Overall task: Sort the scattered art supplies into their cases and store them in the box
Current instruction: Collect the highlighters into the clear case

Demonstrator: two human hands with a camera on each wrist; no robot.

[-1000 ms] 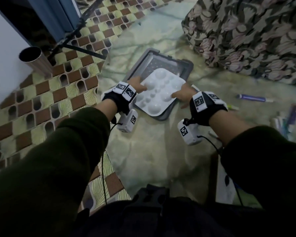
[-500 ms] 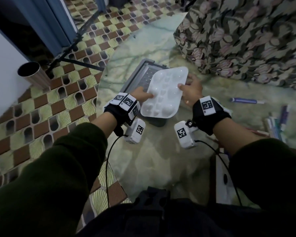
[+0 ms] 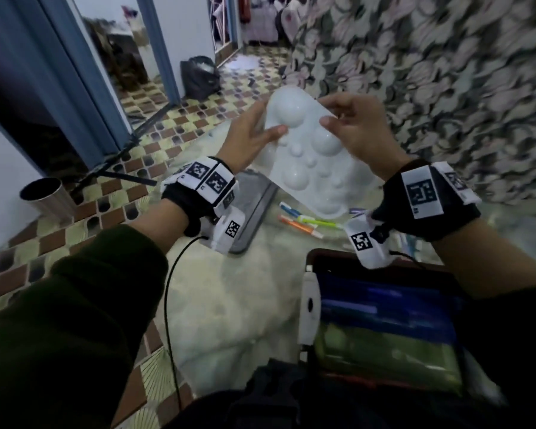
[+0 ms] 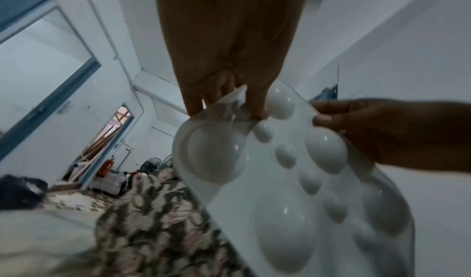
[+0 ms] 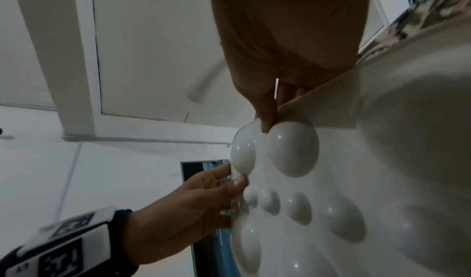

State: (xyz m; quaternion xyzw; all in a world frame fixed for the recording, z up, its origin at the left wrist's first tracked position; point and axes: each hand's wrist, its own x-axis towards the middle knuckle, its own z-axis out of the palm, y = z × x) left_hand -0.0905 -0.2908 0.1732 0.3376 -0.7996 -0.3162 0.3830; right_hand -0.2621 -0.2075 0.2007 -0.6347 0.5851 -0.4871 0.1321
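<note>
A white paint palette (image 3: 307, 156) with round bulging wells is held up in the air, tilted, its underside toward me. My left hand (image 3: 254, 134) pinches its left edge, thumb on the near side. My right hand (image 3: 353, 131) pinches the upper right edge. The left wrist view shows the palette (image 4: 293, 170) with both hands on its rim; the right wrist view shows the palette (image 5: 331, 180) close up. Below it a grey tray-like case (image 3: 254, 205) lies on the table. Several markers (image 3: 300, 222) lie beside the case. An open box (image 3: 384, 329) with blue and green contents sits near me.
The pale marbled table (image 3: 229, 305) holds everything. A floral-covered sofa (image 3: 446, 72) rises at the back right. A metal cylinder (image 3: 44, 196) and a black tripod leg (image 3: 121, 174) stand on the tiled floor at left.
Both hands lifted the palette off the grey case and raised it high, tilting it up. My view swung upward, bringing the box and markers into sight.
</note>
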